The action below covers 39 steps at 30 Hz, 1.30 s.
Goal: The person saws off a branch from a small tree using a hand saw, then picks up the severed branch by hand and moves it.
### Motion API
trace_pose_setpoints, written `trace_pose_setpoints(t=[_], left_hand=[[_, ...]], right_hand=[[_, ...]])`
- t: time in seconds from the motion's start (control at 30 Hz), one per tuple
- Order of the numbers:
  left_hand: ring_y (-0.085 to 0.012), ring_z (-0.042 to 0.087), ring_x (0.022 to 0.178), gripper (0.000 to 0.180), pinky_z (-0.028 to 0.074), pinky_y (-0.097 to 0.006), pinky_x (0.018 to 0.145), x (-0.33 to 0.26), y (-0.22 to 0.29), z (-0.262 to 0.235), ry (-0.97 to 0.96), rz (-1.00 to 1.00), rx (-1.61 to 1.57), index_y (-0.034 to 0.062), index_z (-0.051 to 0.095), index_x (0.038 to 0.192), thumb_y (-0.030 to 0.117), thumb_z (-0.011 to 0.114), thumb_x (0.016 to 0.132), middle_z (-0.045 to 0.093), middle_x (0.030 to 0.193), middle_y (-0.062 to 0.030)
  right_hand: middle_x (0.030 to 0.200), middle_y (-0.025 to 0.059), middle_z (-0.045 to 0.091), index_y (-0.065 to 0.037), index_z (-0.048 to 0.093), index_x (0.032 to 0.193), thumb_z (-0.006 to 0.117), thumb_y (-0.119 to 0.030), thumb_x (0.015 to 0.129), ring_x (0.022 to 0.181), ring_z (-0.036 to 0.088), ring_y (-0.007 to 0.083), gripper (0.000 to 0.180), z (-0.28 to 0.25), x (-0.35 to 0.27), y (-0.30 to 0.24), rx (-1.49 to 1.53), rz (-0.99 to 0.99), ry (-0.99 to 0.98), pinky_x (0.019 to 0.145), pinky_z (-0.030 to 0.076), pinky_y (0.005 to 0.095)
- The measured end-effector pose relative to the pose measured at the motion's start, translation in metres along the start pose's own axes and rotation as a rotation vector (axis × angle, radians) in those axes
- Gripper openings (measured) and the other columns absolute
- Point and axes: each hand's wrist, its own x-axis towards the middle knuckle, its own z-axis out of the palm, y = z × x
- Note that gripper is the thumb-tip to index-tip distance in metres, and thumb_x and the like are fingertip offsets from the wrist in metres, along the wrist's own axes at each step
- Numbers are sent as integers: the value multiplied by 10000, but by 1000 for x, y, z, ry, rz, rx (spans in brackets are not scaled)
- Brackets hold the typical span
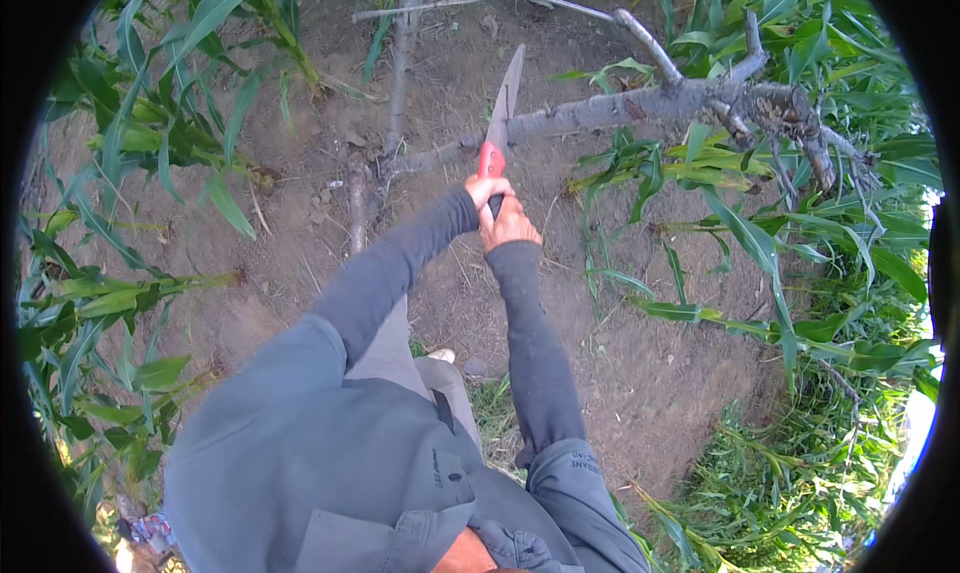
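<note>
Both my hands are wrapped round the handle of a pruning saw [491,159] with a red and black grip. My left hand [486,188] is closed at the front of the grip, and my right hand [512,225] closes just behind it. The pale, tapering blade points away from me. It crosses a thick grey branch [600,111] and appears to touch it; how deep any cut goes cannot be seen. This branch lies across the ground from the middle to the right, with side stubs and twigs at its right end.
A thinner upright-running limb [402,63] meets the branch on the left, and a slender bare twig [470,0] arches above. Green corn plants [150,123] stand at left, with more corn leaves [760,243] at right. Brown bare soil [640,363] lies between the rows.
</note>
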Motion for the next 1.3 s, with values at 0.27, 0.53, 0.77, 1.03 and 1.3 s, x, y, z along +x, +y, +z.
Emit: trace_pose_setpoints(t=[0.27,0.53,0.77,1.03,1.3], left_hand=[[-291,666,732,68,543,-432,713,-153,-113,46,121,32,-48,-16,532,802,33,575,784,650,754,-173],[-229,652,672,118,537,-384,604,-70,-140,4,117,104,-159,-4,591,857,48,626,757,640,732,-112],[-277,667,674,73,555,-389,632,-92,-123,44,286,217,-134,-34,602,804,24,592,760,654,734,-175],[-288,665,709,82,550,-404,633,-130,-146,33,74,126,-200,-20,554,836,10,583,765,644,769,-182],[-263,653,681,93,544,-372,652,-27,0,22,17,34,19,-32,584,778,59,583,759,650,746,-180]], right_hand=[[857,235,634,-50,448,1211,582,-455,844,648,633,408,563,-14,-172,6,185,107,-156,578,492,521],[789,203,628,-60,444,1154,545,-425,875,625,626,404,470,14,-110,26,68,-37,-20,549,486,522],[760,252,629,-32,463,1181,552,-458,859,699,623,440,542,-8,-118,14,157,-41,-19,627,485,527],[705,207,624,-40,472,1194,609,-470,801,610,634,383,599,22,-181,38,71,-61,31,545,480,502],[901,228,630,-35,486,1111,574,-359,865,738,634,408,417,-5,-20,2,69,62,4,634,497,508]])
